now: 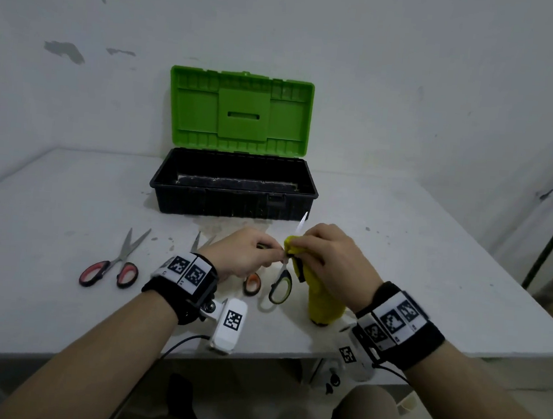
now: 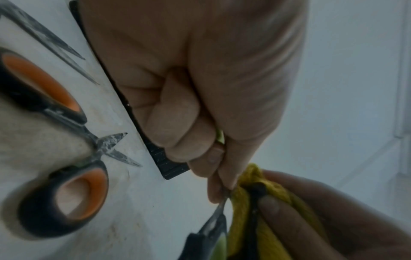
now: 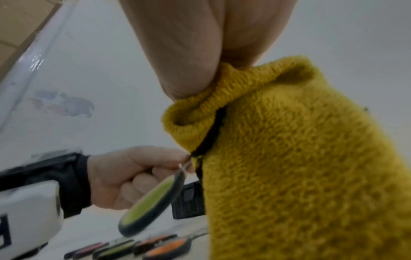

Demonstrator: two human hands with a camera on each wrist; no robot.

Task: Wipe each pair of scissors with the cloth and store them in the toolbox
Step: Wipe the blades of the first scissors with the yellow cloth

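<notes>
At the far left of the white table we see the red-handled scissors lying flat with blades slightly parted, well apart from both hands; next comes our left hand, its fingers curled and pinching the green-handled scissors near the pivot, one green loop hanging below the knuckles and the blade tip rising past the cloth; beneath that hand the orange-handled scissors lie on the table, blades crossed open, partly hidden from the head view by the wrist; just right of it our right hand is closed around the yellow cloth, bunching it over the blades while the rest of the cloth hangs down to the tabletop; the two hands sit close together, thumbs nearly meeting at the scissors; behind them, toward the wall, the toolbox stands with its green lid upright and its black tray showing no scissors inside that we can make out
</notes>
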